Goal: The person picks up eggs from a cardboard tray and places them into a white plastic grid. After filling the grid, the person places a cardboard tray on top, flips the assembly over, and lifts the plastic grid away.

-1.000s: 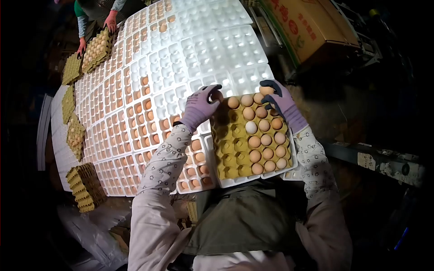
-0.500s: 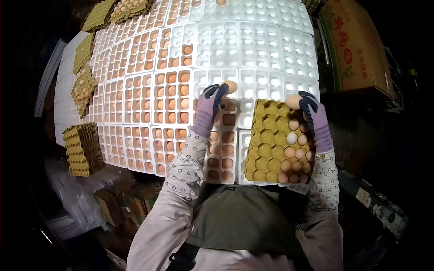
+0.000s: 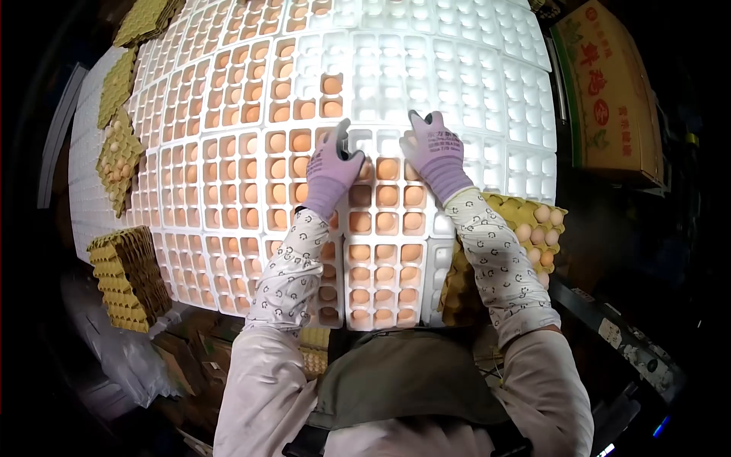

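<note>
Over the white tray (image 3: pixel 387 142), both hands (image 3: pixel 333 169) (image 3: pixel 437 155) hover

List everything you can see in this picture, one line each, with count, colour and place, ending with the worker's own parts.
White trays: many, white, spread across the table
Eggs: too many to count, mostly brown, in white and fibre trays
Near fibre tray: one, yellow-brown, partly under the right forearm
Tray stack: one, yellow-brown, left table edge
Other fibre trays: several, yellow-brown, along the far left
Printed box: one, brown with red print, upper right
Plastic sheeting: clear, lower left
Apron: one, dark olive, bottom centre
Patterned sleeves: two, white with dark print, on the forearms
Left hand, right hand: two, purple-and-dark gloves, over the middle trays
</note>
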